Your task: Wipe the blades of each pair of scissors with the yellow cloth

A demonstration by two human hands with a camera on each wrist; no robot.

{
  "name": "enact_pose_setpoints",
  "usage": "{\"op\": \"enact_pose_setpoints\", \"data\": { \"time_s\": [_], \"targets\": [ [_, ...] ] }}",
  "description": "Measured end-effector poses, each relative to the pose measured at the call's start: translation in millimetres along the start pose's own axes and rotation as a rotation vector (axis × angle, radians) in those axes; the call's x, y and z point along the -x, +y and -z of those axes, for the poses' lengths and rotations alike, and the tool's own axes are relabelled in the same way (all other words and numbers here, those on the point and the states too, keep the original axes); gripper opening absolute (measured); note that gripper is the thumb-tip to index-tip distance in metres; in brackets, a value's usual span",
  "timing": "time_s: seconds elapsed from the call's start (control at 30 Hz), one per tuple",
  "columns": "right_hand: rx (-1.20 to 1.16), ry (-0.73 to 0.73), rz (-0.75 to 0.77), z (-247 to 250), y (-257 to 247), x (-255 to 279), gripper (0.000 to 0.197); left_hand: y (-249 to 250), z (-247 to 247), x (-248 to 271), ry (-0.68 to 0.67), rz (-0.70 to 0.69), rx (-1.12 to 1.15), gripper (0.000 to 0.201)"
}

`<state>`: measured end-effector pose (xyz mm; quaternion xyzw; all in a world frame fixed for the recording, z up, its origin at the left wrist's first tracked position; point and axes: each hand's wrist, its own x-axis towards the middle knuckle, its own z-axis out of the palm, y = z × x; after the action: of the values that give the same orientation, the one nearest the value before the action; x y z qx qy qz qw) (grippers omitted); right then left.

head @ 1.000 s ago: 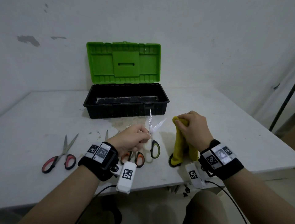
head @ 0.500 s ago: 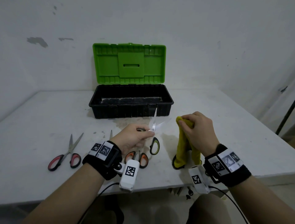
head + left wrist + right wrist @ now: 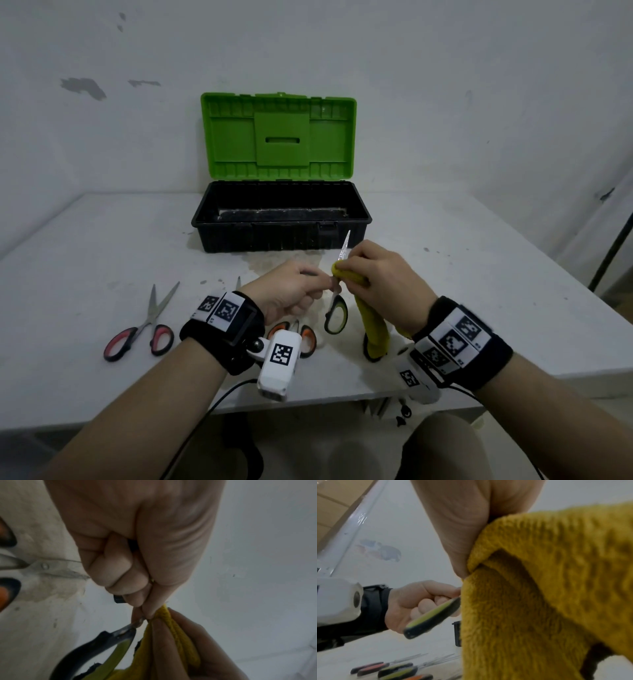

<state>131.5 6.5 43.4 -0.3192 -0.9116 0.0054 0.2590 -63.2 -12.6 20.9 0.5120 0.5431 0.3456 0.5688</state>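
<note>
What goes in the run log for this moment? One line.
left hand: holds green scissors | right hand: pinches yellow cloth around blade | red scissors: on table | toolbox: open

The right hand [image 3: 380, 277] and yellow cloth [image 3: 371, 329] hide the lower blade of the green-handled scissors [image 3: 336, 313]. The left wrist camera covers most of the orange-handled scissors [image 3: 308, 337].

scissors: 3 seen from the head – red-handled [image 3: 138, 337], orange-handled [image 3: 307, 339], green-handled [image 3: 336, 313] | cloth [image 3: 373, 329]: 1 | toolbox [image 3: 281, 219]: 1 | worktop [image 3: 479, 291]: 1 | hands: 2
</note>
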Motion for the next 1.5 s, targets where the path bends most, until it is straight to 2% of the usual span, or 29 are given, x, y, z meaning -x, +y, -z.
{"op": "enact_pose_setpoints", "data": {
  "time_s": [0.13, 0.27, 0.43, 0.53, 0.6, 0.67, 0.77, 0.87, 1.03, 1.13, 1.3, 1.4, 1.5],
  "targets": [
    [0.032, -0.112, 0.065, -1, -3, 0, 0.012, -2, 1, 5, -0.017, 0.011, -0.052, 0.019],
    [0.046, -0.179, 0.014, 3, -4, -4, 0.017, -3, 2, 8, -0.004, -0.013, -0.179, 0.021],
    [0.046, -0.051, -0.227, 13, 18, -22, 0.02, -3, 3, 6, -0.013, 0.008, -0.189, 0.02],
    [0.002, 0.059, -0.359, 23, 30, -25, 0.018, -4, 2, 6, -0.02, 0.046, -0.112, 0.016],
    [-0.014, 0.101, -0.34, 31, 28, -21, 0.017, -4, 5, 5, -0.026, 0.069, -0.045, 0.015],
    [-0.022, 0.079, -0.251, 35, 17, -14, 0.014, -3, 8, 4, -0.026, 0.075, -0.014, 0.014],
    [-0.018, -0.023, -0.109, 27, -3, -3, 0.016, -1, 7, 4, -0.034, 0.053, -0.032, 0.016],
    [-0.014, -0.123, -0.058, 11, -12, 0, 0.017, -2, 2, 2, -0.017, 0.009, -0.082, 0.016],
    [-0.014, -0.112, -0.11, 1, -6, -5, 0.018, -6, 1, 3, 0.011, -0.037, -0.184, 0.021],
    [0.016, -0.047, -0.219, 7, 5, -16, 0.021, -6, 2, 4, -0.016, -0.048, -0.233, 0.02],
    [0.01, 0.046, -0.394, 25, 29, -32, 0.02, -4, -1, 6, -0.029, 0.008, -0.142, 0.015],
    [-0.009, 0.106, -0.365, 32, 21, -24, 0.016, -3, 2, 6, -0.023, 0.032, -0.078, 0.017],
    [-0.023, 0.038, -0.241, 29, -1, -8, 0.014, -4, 5, 5, -0.011, 0.04, -0.049, 0.026]
  ]
}}
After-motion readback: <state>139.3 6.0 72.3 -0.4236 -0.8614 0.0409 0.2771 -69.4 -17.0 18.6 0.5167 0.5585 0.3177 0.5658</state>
